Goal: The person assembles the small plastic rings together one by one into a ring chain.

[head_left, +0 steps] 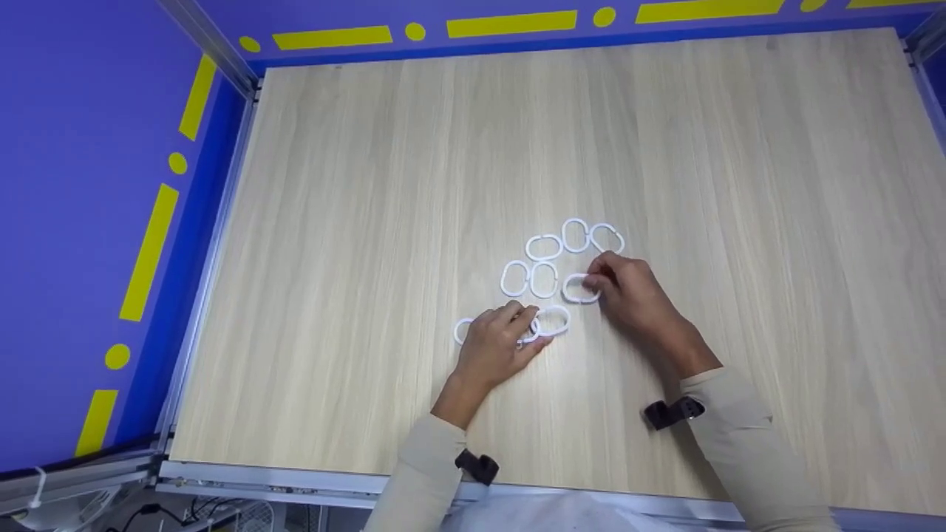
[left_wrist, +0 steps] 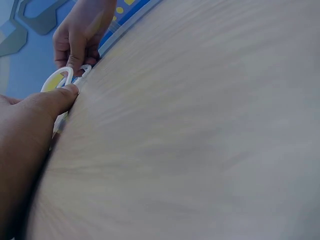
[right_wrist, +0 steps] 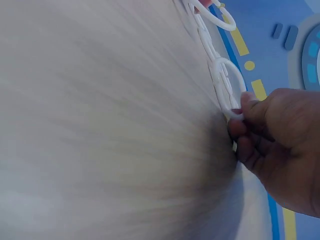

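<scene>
My left hand (head_left: 497, 343) grips a white oval ring (head_left: 567, 322) that stands out past its fingertips, with the thumb against it in the left wrist view. That ring appears linked to another white ring under my fingers, and part of a further ring (head_left: 457, 331) shows at the hand's left side. Just up and right, my right hand (head_left: 632, 292) pinches a separate white ring (right_wrist: 243, 77) by its right end between thumb and forefinger. The two held rings are close together but apart. My palm and fingers hide most of the left-hand rings.
Several loose white rings lie beyond my hands on the wood-grain table (head_left: 355, 222), among them one at the left (head_left: 503, 279) and one at the back (head_left: 565, 235). Blue panels (head_left: 66, 185) with yellow marks border the left and far sides.
</scene>
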Motion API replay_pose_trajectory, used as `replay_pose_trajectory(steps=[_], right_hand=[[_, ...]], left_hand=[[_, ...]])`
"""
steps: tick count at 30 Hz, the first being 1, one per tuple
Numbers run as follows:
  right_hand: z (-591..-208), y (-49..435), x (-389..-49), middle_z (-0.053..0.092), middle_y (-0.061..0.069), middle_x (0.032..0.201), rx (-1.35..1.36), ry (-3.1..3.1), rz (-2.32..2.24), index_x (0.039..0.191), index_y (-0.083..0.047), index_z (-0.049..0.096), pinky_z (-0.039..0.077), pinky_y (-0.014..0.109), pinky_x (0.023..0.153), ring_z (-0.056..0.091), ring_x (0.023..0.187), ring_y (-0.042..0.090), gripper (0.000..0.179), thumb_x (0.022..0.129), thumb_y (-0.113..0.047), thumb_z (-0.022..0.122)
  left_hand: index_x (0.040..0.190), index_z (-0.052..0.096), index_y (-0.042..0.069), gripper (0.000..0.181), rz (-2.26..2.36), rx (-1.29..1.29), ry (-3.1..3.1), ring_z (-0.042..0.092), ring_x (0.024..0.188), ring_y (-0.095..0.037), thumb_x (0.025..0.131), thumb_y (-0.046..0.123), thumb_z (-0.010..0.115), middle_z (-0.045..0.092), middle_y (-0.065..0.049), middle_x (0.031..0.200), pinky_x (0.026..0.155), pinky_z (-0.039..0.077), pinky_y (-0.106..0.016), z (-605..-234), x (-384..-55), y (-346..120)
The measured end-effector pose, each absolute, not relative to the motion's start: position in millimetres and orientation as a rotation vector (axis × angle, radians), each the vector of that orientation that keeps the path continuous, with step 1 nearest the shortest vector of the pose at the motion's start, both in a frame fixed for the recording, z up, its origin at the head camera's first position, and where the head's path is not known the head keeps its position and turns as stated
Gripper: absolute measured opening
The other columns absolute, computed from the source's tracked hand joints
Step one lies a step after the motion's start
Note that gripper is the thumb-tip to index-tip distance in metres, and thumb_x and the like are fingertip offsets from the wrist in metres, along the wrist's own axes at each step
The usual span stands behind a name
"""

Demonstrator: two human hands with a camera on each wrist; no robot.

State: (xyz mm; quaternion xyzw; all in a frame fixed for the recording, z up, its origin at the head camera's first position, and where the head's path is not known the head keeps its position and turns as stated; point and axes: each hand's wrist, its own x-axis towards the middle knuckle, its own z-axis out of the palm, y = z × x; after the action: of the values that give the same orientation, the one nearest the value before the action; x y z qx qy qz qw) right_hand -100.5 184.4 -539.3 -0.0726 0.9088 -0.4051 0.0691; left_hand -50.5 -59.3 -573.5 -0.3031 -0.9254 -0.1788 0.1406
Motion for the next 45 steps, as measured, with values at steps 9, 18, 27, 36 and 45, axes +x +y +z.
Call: replay_pose_trajectory(steps=[9, 18, 27, 36, 45], right_hand=[[-544.5, 175.2, -96.5, 0.073, 0.02, 0.098, -0.256, 2.54, -1.563, 0.106, 0.005, 0.071, 0.045, 0.012, 0.076, 0.058, 0.084, 0.006, 0.013, 0.094, 0.001, 0.067], [-546.3, 160.8, -95.3, 0.074, 0.022, 0.098, -0.341, 2.423, -1.63, 0.106, 0.007, 0.072, 0.047, 0.013, 0.077, 0.061, 0.084, 0.003, 0.014, 0.093, 0.003, 0.067], [-549.1, 159.4, -97.3, 0.073, 0.026, 0.096, -0.358, 2.379, -1.682, 0.105, 0.011, 0.07, 0.047, 0.012, 0.074, 0.061, 0.082, -0.001, 0.014, 0.093, 0.008, 0.063], [-548.6, 154.5, -97.4, 0.074, 0.025, 0.102, -0.376, 2.403, -1.692, 0.106, 0.009, 0.072, 0.047, 0.011, 0.077, 0.061, 0.085, -0.001, 0.015, 0.093, 0.007, 0.065], [-547.2, 151.5, -97.0, 0.074, 0.026, 0.103, -0.445, 2.391, -1.716, 0.108, 0.01, 0.072, 0.048, 0.013, 0.078, 0.063, 0.088, 0.003, 0.017, 0.092, 0.009, 0.063]], left_hand=[[0.114, 0.071, 0.014, 0.041, -0.535, -0.866, -2.704, 0.056, 0.071, -0.009, 0.092, 0.049, 0.071, 0.062, 0.002, 0.092, 0.066, 0.049, -0.026, -572.2, -49.5, -59.9], [0.114, 0.073, 0.014, 0.042, -0.515, -0.873, -2.708, 0.057, 0.072, -0.009, 0.091, 0.05, 0.071, 0.062, 0.002, 0.092, 0.066, 0.049, -0.026, -571.3, -49.2, -59.2], [0.115, 0.072, 0.014, 0.044, -0.492, -0.892, -2.744, 0.059, 0.074, -0.009, 0.094, 0.053, 0.065, 0.063, 0.002, 0.095, 0.069, 0.051, -0.027, -570.0, -48.6, -59.7], [0.114, 0.072, 0.014, 0.044, -0.467, -0.899, -2.736, 0.06, 0.076, -0.01, 0.094, 0.053, 0.065, 0.063, 0.002, 0.096, 0.069, 0.051, -0.027, -569.7, -48.9, -59.7], [0.114, 0.072, 0.014, 0.045, -0.458, -0.912, -2.713, 0.058, 0.072, -0.009, 0.094, 0.054, 0.064, 0.061, 0.002, 0.093, 0.066, 0.049, -0.027, -571.4, -49.8, -59.2]])
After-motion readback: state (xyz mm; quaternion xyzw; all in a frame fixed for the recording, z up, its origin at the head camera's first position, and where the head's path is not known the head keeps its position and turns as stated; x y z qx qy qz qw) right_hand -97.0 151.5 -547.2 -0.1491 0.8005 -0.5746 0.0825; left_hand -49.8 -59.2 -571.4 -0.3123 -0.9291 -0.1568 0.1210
